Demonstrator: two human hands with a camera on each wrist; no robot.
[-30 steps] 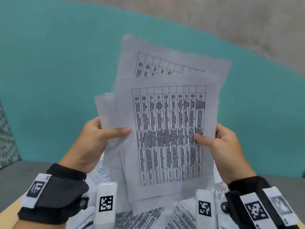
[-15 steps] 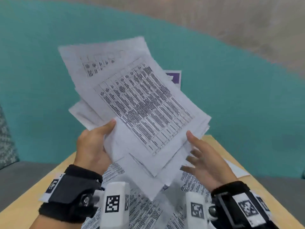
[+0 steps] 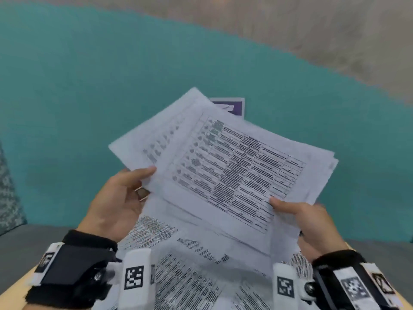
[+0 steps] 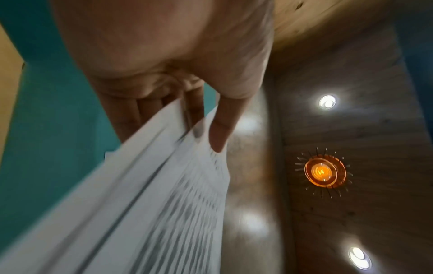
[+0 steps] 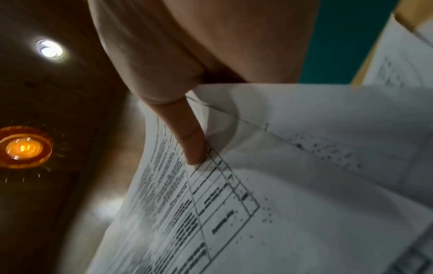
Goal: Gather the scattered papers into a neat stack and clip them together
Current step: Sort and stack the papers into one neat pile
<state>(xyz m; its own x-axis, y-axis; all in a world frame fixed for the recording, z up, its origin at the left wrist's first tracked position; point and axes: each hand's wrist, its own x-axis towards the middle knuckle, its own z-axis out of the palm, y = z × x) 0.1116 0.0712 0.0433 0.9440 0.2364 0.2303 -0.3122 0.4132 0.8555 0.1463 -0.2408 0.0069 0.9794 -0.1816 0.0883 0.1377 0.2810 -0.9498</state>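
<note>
I hold a loose, uneven stack of printed papers (image 3: 234, 166) in the air with both hands, its sheets fanned and tilted with the long side across. My left hand (image 3: 125, 198) pinches the left edge, thumb on top; the left wrist view shows the thumb (image 4: 220, 129) pressing the sheets (image 4: 145, 204) against the fingers below. My right hand (image 3: 301, 220) pinches the near right corner, thumb (image 5: 191, 142) on the top table-printed sheet (image 5: 281, 194). A small dark thing (image 3: 142, 193) shows in the left palm; I cannot tell what it is.
More printed sheets (image 3: 178, 271) lie scattered on the wooden table (image 3: 13, 294) under my hands. A purple card (image 3: 232, 106) peeks out behind the held stack. A teal surface fills the background, with grey at its foot.
The stack swung from upright to leaning left, then round to lie crosswise. My right hand let go midway and now grips the near right corner again.
</note>
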